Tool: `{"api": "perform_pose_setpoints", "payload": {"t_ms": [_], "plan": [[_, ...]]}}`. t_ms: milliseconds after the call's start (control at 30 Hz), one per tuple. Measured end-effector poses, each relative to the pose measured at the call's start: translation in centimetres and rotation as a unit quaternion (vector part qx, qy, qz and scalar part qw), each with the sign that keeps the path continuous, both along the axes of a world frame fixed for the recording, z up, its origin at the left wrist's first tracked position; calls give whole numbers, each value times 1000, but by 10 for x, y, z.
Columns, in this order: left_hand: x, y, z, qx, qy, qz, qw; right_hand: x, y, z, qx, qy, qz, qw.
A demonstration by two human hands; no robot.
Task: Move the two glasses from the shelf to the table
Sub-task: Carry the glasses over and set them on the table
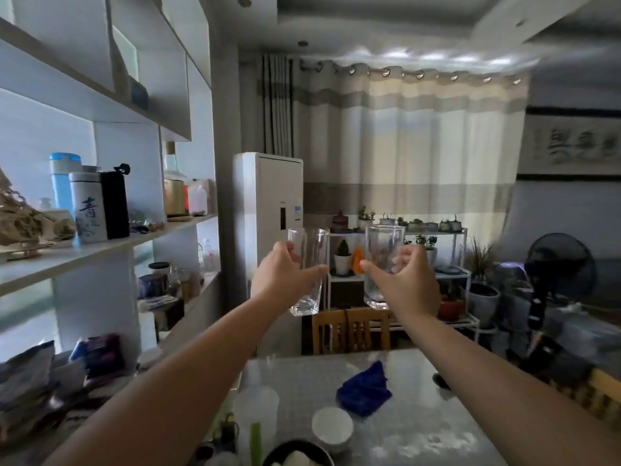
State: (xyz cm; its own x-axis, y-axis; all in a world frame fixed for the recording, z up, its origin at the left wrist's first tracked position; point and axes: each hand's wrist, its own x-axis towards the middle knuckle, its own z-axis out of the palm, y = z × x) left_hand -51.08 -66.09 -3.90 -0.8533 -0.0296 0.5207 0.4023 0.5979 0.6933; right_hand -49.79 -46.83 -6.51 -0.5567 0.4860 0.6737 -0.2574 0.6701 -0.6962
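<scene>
I hold two clear, empty drinking glasses upright in the air, arms stretched forward. My left hand grips the left glass around its middle. The right glass is held by my right hand in the same way. Both glasses hang high above the far end of the table, whose pale glossy top lies below them. The white shelf unit stands to the left, away from both hands.
A blue cloth, a white bowl, a dark bowl of food and a plastic container sit on the table. Wooden chairs stand at its far end. Bottles and tins crowd the shelf; a black fan stands right.
</scene>
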Motion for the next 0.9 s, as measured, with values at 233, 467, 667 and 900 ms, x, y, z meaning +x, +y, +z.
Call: {"api": "perform_pose_setpoints", "payload": {"t_ms": [233,467,667,900], "plan": [[4,127,-13,40,-27,-33,998,16,126,-14,46,-33,-25,998],[-3,217,-41,47,-61,-40,996,15,229,-36,27,-69,-42,996],[-26,261,-65,41,-91,-55,993,-8,271,-61,10,-91,-46,995],[-77,273,-93,37,-128,-80,988,-48,285,-87,-9,-103,-38,994]]}}
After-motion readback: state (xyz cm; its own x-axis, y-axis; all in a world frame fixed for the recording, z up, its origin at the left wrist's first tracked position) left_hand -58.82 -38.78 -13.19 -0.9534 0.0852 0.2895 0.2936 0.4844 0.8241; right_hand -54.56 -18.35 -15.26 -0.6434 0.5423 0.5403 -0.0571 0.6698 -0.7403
